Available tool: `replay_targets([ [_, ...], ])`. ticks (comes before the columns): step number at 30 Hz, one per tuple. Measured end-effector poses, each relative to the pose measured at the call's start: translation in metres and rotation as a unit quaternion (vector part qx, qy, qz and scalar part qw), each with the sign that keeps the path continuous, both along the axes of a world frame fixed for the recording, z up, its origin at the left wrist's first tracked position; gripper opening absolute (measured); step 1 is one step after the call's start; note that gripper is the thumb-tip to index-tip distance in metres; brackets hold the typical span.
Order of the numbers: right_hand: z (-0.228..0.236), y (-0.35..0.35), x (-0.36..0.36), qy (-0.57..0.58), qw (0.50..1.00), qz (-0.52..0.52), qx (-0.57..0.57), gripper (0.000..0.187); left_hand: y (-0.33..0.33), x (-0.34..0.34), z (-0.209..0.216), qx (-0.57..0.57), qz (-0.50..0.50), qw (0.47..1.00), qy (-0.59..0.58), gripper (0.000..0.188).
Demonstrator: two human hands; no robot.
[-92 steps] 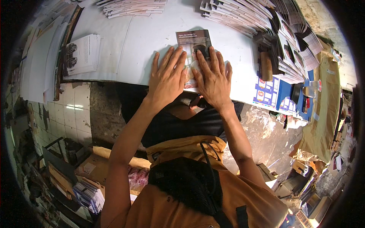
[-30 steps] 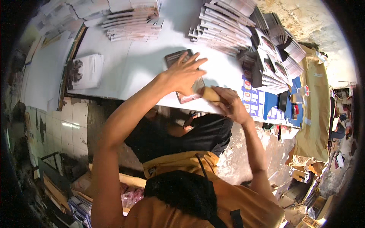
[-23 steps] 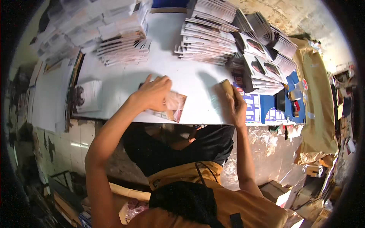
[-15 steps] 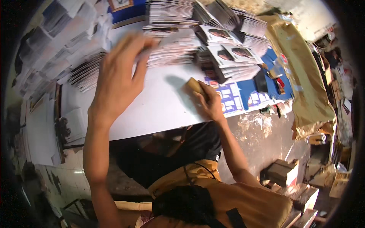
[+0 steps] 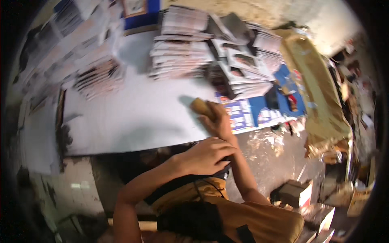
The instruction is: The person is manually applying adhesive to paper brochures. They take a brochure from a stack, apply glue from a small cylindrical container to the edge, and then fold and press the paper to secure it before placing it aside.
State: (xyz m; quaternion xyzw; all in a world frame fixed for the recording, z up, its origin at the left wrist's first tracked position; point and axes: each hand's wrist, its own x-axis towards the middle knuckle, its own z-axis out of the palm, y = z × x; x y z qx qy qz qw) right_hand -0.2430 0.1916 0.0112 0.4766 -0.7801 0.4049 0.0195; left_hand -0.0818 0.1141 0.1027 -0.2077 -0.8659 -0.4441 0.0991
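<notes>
My right hand (image 5: 219,121) is closed around a small tan block (image 5: 200,106), which looks like wood, just over the white tabletop (image 5: 133,109). My left hand (image 5: 204,157) lies across my right wrist, palm down, its fingers loosely bent and slightly apart, with nothing in it. Beyond the block, a fanned pile of folded printed sheets (image 5: 178,60) rests on the table. To its right, a taller pile of printed leaflets (image 5: 250,87) stands beside a purple and white printed sheet (image 5: 240,114).
Another pile of folded sheets (image 5: 98,79) lies on the table's left side, below many hanging or heaped papers (image 5: 77,44). A black flat object (image 5: 272,97) sits on blue material at right. Brown wrapping paper (image 5: 320,89) runs along the right side, and cardboard boxes (image 5: 296,193) stand on the floor.
My left hand has come down from above the table's left part to my right wrist. My right hand keeps the block, in nearly the same place. The view has shifted slightly.
</notes>
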Motion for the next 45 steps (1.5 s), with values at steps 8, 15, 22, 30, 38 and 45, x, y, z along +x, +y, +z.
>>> replay_targets([
  [8, 0.024, 0.005, 0.002, 0.026, 0.996, -0.080, 0.039, 0.053, -0.217, 0.188, -0.045, -0.260, 0.646, 0.717, 0.044, 0.066],
  [15, -0.005, -0.007, -0.028, -0.118, 0.970, -0.132, -0.167, 0.046, -0.233, 0.277, -0.080, -0.287, 0.715, 0.636, -0.038, 0.051],
  [22, -0.021, -0.011, -0.054, -0.068, 0.960, -0.108, -0.249, 0.072, -0.191, 0.239, -0.066, -0.202, 0.667, 0.711, 0.088, 0.025],
  [30, -0.049, 0.009, -0.070, -0.080, 0.966, -0.119, -0.214, 0.087, -0.119, 0.165, -0.076, -0.143, 0.518, 0.838, 0.097, 0.021],
  [38, 0.005, 0.010, 0.000, 0.136, 0.941, -0.256, -0.178, 0.080, -0.098, 0.117, -0.076, -0.107, 0.470, 0.865, 0.142, 0.017],
  [45, 0.031, -0.001, 0.091, -0.510, 0.859, 0.001, -0.038, 0.055, -0.063, 0.085, -0.049, -0.094, 0.370, 0.911, 0.158, 0.027],
])
